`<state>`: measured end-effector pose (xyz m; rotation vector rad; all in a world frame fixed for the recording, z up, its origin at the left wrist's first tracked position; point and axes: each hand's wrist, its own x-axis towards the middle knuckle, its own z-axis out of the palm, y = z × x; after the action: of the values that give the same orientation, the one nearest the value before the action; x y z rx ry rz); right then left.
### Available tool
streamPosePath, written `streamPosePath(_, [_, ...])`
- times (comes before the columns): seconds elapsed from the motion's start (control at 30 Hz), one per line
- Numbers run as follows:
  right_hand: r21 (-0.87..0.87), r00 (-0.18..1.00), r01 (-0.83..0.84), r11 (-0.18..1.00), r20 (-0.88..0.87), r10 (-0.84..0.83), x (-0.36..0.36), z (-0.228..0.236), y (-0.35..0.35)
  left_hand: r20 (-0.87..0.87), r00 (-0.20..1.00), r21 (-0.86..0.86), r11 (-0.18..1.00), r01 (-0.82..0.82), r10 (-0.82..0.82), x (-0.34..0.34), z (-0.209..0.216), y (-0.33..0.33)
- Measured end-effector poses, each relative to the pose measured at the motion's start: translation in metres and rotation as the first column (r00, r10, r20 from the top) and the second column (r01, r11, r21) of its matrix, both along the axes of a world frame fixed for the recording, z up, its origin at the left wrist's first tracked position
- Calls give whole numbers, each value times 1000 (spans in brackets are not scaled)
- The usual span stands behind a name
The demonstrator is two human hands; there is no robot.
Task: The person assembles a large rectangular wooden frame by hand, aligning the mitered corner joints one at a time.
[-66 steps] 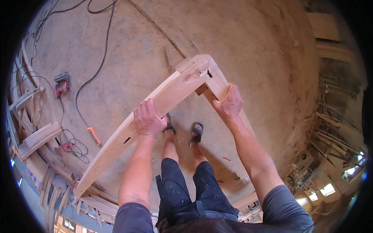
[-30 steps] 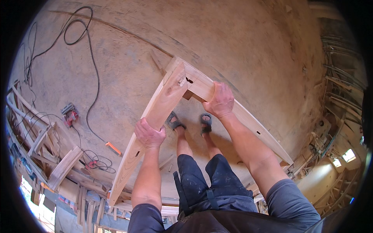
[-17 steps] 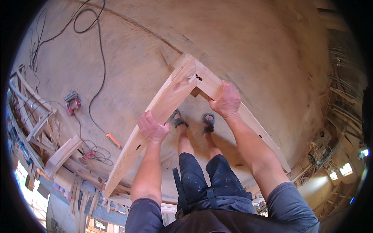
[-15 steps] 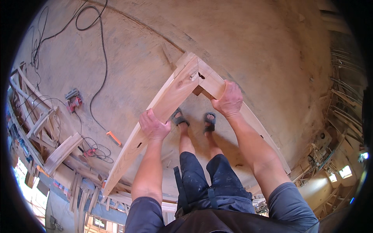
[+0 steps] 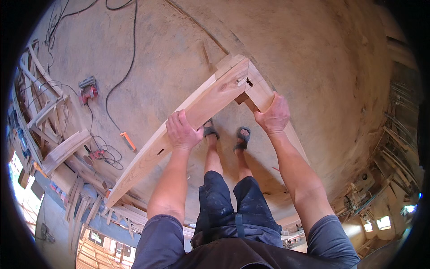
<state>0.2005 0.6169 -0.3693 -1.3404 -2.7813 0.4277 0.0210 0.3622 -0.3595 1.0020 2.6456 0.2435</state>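
Note:
Two thick pale wooden beams meet at a mitred corner, with a dark slot near the joint. My left hand [image 5: 182, 130] grips the left beam [image 5: 201, 106], thumb on the inner side and fingers over the outer edge. My right hand [image 5: 273, 114] is wrapped round the right beam [image 5: 259, 89], close to the corner. A smaller dark slot shows in the left beam below my left hand. Under the inside of the corner sits a darker wooden block [image 5: 242, 97]. My sandalled feet stand on the floor between the two beams.
On the floor to the left lie a red and grey power tool [image 5: 88, 90], an orange-handled tool [image 5: 128, 140] on a black cord, and another red corded tool [image 5: 96, 154]. Stacked timber offcuts [image 5: 67, 150] line the left side. More wood strips and machinery [image 5: 360, 190] stand at the right.
In the picture, the corner has shifted right and slightly up, and the joined beams have turned clockwise. Both hands keep their grip on the beams. The floor tools appear shifted too.

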Motion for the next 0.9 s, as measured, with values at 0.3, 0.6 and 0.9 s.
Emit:
streamPosePath(0.3, [11, 1000, -1, 1000, 18, 1, 3, -1, -2, -48, 999, -18, 1000, 24, -25, 2, 2, 0])
streamPosePath(0.6, [-3, 1000, 22, 1000, 3, -22, 2, -1, -1, -94, 995, -15, 999, 44, -45, 4, -6, -4])
streamPosePath(0.9, [-37, 998, 55, 998, -37, -56, 0, 1, -3, -166, 985, 77, 995, 68, -54, 3, -16, -10])
